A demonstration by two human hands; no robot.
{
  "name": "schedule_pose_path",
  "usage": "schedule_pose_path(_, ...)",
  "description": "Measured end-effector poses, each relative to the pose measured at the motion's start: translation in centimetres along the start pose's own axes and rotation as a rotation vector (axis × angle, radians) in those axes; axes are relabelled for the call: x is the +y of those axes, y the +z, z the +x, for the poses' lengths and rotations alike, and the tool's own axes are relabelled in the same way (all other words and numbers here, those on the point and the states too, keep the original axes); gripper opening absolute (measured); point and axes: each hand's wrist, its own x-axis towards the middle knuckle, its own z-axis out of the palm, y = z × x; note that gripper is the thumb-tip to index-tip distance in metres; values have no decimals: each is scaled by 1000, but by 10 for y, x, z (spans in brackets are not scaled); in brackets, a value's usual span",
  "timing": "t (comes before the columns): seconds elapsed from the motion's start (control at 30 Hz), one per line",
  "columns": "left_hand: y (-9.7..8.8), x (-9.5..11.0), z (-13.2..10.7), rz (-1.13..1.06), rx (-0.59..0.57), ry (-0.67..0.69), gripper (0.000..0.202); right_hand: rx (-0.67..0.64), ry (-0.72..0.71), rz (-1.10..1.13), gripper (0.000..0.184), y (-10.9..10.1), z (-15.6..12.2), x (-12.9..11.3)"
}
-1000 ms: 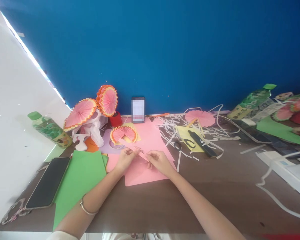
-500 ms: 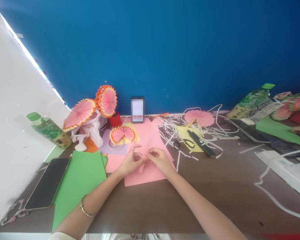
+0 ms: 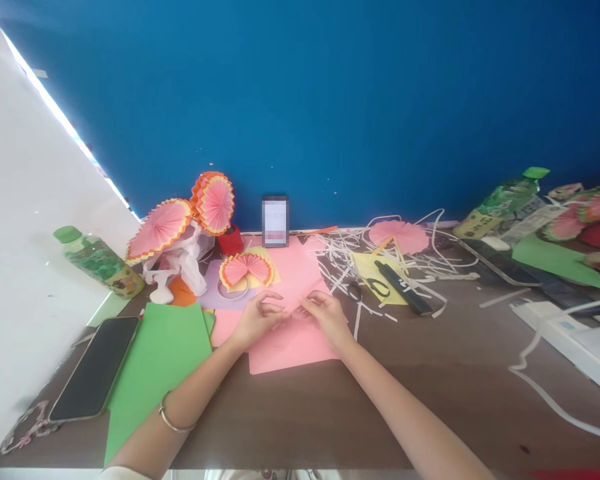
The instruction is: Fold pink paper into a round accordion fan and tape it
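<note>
My left hand (image 3: 256,319) and my right hand (image 3: 327,315) meet over a pink paper sheet (image 3: 290,347) on the brown table (image 3: 430,373). Between their fingertips both hands pinch a small folded pink paper piece (image 3: 294,307). Just beyond them lie a half-open pink and orange paper fan (image 3: 247,268) and more pink paper (image 3: 300,267). My left wrist wears a thin bangle (image 3: 173,417).
Green sheets (image 3: 155,360) and a dark phone (image 3: 96,367) lie at the left, with a green bottle (image 3: 97,260) and two paper fans (image 3: 185,217). A small phone (image 3: 275,220) leans on the blue wall. White paper strips (image 3: 360,257), scissors (image 3: 375,288), a black cutter (image 3: 403,287) lie right.
The long pink strip held out between my hands a second ago has been folded down into a small piece. Both hands have drawn closer together over the pink sheet.
</note>
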Motion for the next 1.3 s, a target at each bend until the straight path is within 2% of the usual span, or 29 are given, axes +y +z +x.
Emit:
schedule_pose_path(0.17,-2,-3,2,-8,-7,14,43,99,-39,-69,30,-3,3,5)
schedule_pose_path(0.3,-3,-1,2,1,-21,9,42,104,-67,-42,29,-5,4,5)
schedule_pose_path(0.43,-4,0,2,12,-35,-12,41,169,-81,-40,30,-8,5,3)
schedule_pose_path(0.6,-5,-2,4,15,-46,-12,41,145,-80,15,30,-9,7,2)
schedule_pose_path(0.73,-6,0,4,19,-44,-4,39,232,-86,1,31,-10,7,1)
schedule_pose_path(1.13,-15,-4,6,70,-43,17,39,254,-15,251,28,-17,10,-3)
schedule_pose_path(1.3,-22,-7,9,48,-18,27,39,281,-37,210,28,-23,13,0)
